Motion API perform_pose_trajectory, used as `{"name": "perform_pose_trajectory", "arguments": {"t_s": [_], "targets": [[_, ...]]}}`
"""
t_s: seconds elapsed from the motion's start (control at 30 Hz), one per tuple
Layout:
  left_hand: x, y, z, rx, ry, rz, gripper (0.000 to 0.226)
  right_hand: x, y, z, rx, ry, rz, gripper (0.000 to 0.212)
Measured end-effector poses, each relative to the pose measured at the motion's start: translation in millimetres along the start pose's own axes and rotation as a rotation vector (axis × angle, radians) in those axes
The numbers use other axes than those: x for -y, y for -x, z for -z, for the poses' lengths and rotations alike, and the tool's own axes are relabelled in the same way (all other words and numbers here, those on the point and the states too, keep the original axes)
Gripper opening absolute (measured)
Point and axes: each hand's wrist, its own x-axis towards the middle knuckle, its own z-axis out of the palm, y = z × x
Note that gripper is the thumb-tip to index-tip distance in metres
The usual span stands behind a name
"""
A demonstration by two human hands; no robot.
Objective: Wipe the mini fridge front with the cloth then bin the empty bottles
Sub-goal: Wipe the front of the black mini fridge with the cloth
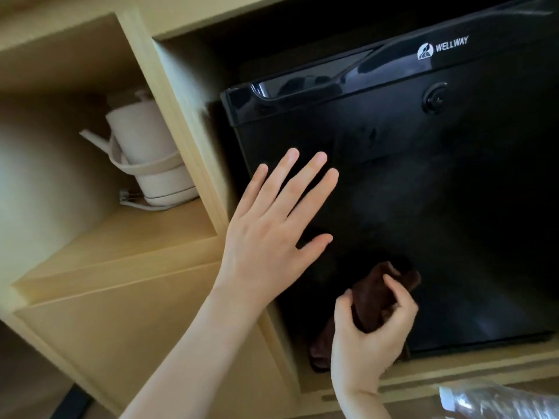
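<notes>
The black mini fridge [423, 182] fills the right of the view, set in a wooden cabinet, its glossy door facing me. My left hand [272, 234] lies flat with fingers spread against the door's left side. Lower down, my right hand [372, 337] grips a dark brown cloth [378, 291] bunched against the door's bottom left part; more of the cloth hangs below the hand. A clear crumpled plastic bottle [496, 402] shows at the bottom right corner, partly cut off.
A white electric kettle [148, 158] with its cord sits in the open wooden shelf [127, 237] left of the fridge. A wooden upright [187, 131] separates shelf and fridge bay. A wooden ledge [453, 373] runs under the fridge.
</notes>
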Motion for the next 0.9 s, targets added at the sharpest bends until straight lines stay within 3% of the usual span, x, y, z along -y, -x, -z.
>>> {"name": "perform_pose_trajectory", "arguments": {"t_s": [0.13,0.27,0.43,0.53,0.7,0.83,0.9], "targets": [[-1.3,-3.0,4.2,0.014,0.002,0.003,0.078,-14.7,11.7,14.1,-0.028,-0.048,-0.136,0.073],[13.7,-9.7,14.4,0.026,-0.043,-0.115,0.078,4.9,11.4,0.1,-0.056,-0.098,-0.207,0.056],[27.7,-15.0,17.5,0.010,-0.049,-0.189,0.076,47.8,4.7,-35.0,0.092,-0.052,0.068,0.053],[28.9,-12.1,15.0,-0.010,-0.063,-0.172,0.075,32.7,10.8,-27.8,0.107,0.004,0.119,0.053],[28.6,-11.3,14.6,-0.020,-0.058,-0.155,0.075,-13.5,27.9,14.4,0.024,0.047,-0.207,0.073],[27.5,-12.2,13.6,-0.014,-0.040,-0.152,0.075,9.5,18.8,3.2,0.001,-0.020,-0.228,0.059],[28.1,-12.1,13.2,-0.019,-0.032,-0.149,0.075,36.1,8.7,-18.5,0.003,-0.108,-0.145,0.055]]}}
